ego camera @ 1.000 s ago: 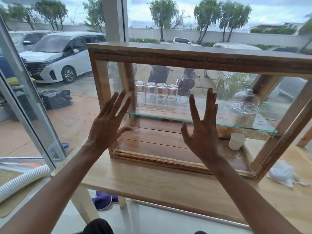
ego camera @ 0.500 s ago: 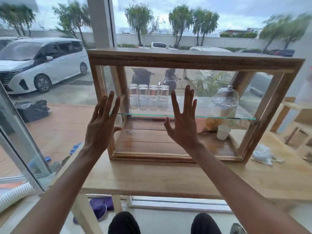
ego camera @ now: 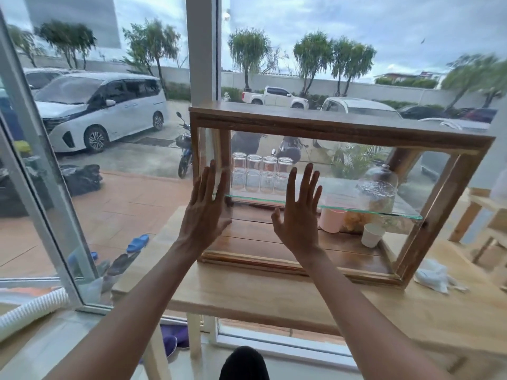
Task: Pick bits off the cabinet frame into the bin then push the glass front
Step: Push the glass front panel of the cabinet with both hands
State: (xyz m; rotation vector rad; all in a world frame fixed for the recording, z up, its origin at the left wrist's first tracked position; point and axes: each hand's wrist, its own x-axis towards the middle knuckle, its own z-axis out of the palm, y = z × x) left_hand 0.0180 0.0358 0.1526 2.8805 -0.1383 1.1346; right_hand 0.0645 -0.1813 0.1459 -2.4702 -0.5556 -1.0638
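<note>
A wooden cabinet frame [ego camera: 340,127] with a glass front [ego camera: 343,242] stands on a pale wooden table [ego camera: 274,292] by the window. My left hand [ego camera: 204,212] lies flat, fingers spread, against the glass at the cabinet's left post. My right hand [ego camera: 297,215] is flat on the glass a little right of it, fingers up. Neither hand holds anything. Inside, several upturned glasses [ego camera: 260,174] and a glass dome [ego camera: 378,187] sit on a glass shelf [ego camera: 343,208]. No bin is in view.
A pink cup [ego camera: 330,219] and a white paper cup [ego camera: 371,235] stand on the cabinet floor. A crumpled white cloth [ego camera: 436,278] lies on the table right of the cabinet. A white ribbed hose [ego camera: 30,311] lies at the lower left. My knee [ego camera: 244,363] shows below.
Both hands stay flat on the glass and have drawn closer to the cabinet's left side. The view has pulled back and up, so the cabinet looks smaller and sits further right.
</note>
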